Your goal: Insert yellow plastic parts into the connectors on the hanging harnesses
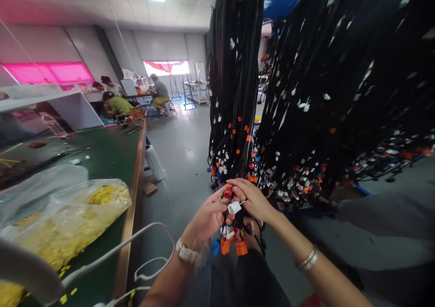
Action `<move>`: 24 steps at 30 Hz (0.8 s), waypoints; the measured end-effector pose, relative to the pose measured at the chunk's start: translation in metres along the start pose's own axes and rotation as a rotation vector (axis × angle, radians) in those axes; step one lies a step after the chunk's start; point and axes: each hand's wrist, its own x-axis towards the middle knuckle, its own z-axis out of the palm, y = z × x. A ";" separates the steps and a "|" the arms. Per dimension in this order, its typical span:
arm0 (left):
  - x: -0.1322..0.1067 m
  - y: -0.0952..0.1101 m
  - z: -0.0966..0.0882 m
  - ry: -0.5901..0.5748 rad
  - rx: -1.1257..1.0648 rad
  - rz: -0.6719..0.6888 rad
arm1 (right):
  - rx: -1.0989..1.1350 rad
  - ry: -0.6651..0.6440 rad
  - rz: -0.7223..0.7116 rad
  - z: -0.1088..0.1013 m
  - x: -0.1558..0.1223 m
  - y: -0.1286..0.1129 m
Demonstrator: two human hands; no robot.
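While the left hand (208,214) pinches a red connector (228,193) near the foot of the hanging cables (234,89), the right hand (254,200) bends close against it, its grip unclear. This looks like connector handling, calling for steadiness next.

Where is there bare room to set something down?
On the green bench, between yellow-filled bag and dark flat object; floor between bench and hanging cables. Crowded: around left hand and right hand, among connectors.
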 end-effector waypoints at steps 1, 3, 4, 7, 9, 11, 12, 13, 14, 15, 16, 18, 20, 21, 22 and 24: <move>0.000 0.000 0.000 -0.007 -0.006 -0.003 | 0.010 -0.018 -0.006 -0.001 0.000 0.001; 0.001 -0.001 0.000 -0.014 -0.019 -0.008 | 0.003 -0.058 -0.006 -0.001 0.000 0.003; 0.002 -0.001 0.000 -0.015 -0.026 -0.014 | -0.010 -0.079 0.000 -0.001 0.001 0.004; 0.002 -0.002 0.002 -0.016 -0.032 -0.025 | -0.048 -0.130 0.019 -0.001 0.003 0.006; 0.002 -0.002 0.004 -0.022 -0.003 -0.025 | -0.023 -0.139 0.062 0.001 0.004 0.008; 0.002 -0.003 0.005 -0.015 0.037 -0.026 | 0.036 -0.122 0.131 0.005 0.005 0.012; 0.002 -0.003 0.006 -0.006 0.055 -0.033 | 0.070 -0.105 0.167 0.008 0.005 0.014; 0.002 -0.004 0.006 0.009 0.068 -0.037 | 0.100 -0.084 0.196 0.011 0.004 0.018; 0.002 -0.005 0.006 0.024 0.077 -0.038 | 0.130 -0.058 0.219 0.014 0.004 0.021; 0.002 -0.006 0.006 0.036 0.085 -0.037 | 0.165 -0.029 0.240 0.017 0.003 0.025; 0.002 -0.007 0.006 0.042 0.092 -0.035 | 0.210 0.002 0.265 0.019 0.003 0.030; 0.002 -0.009 0.006 0.043 0.108 -0.019 | 0.320 0.064 0.325 0.021 0.003 0.038; 0.002 -0.011 0.005 0.039 0.131 -0.009 | 0.434 0.107 0.387 0.020 0.003 0.044; 0.002 -0.012 0.005 0.044 0.155 -0.009 | 0.487 0.119 0.416 0.019 0.004 0.046; 0.003 -0.013 0.004 0.064 0.202 -0.009 | 0.535 0.125 0.442 0.018 0.004 0.047; 0.002 -0.014 0.005 0.149 0.415 0.038 | 0.622 0.131 0.489 0.014 0.005 0.046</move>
